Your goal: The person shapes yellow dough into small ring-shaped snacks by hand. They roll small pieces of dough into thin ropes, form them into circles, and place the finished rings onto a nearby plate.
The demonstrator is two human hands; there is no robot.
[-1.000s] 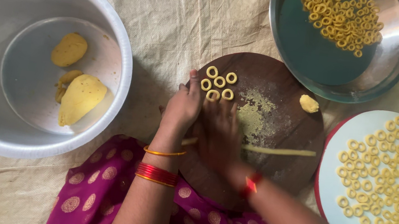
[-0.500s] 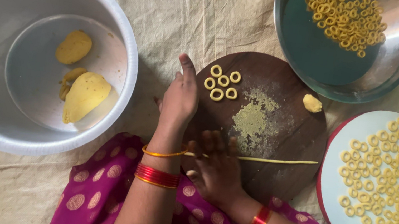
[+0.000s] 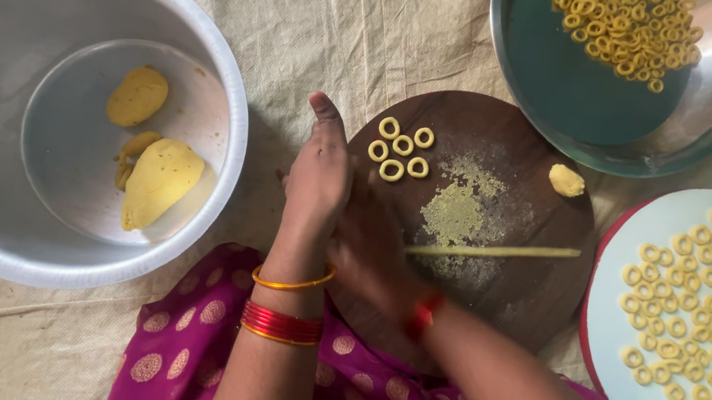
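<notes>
A thin dough rope (image 3: 493, 250) is being pinched at its near end by the right hand (image 3: 372, 245) — fingers blurred. The left hand (image 3: 319, 175), fingers extended together, is being rested on the round wooden board (image 3: 540, 301) — five dough rings (image 3: 399, 150) are lying just beyond.

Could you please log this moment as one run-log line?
left hand: edge-on on round board | right hand: on dough rope | dough rings: five on board

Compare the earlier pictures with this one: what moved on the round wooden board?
The right hand slid left, drawing the thin yellow dough strand out longer beneath it. The left hand stayed put on the round dark wooden board. The five small dough rings and small dough lump did not move.
</notes>
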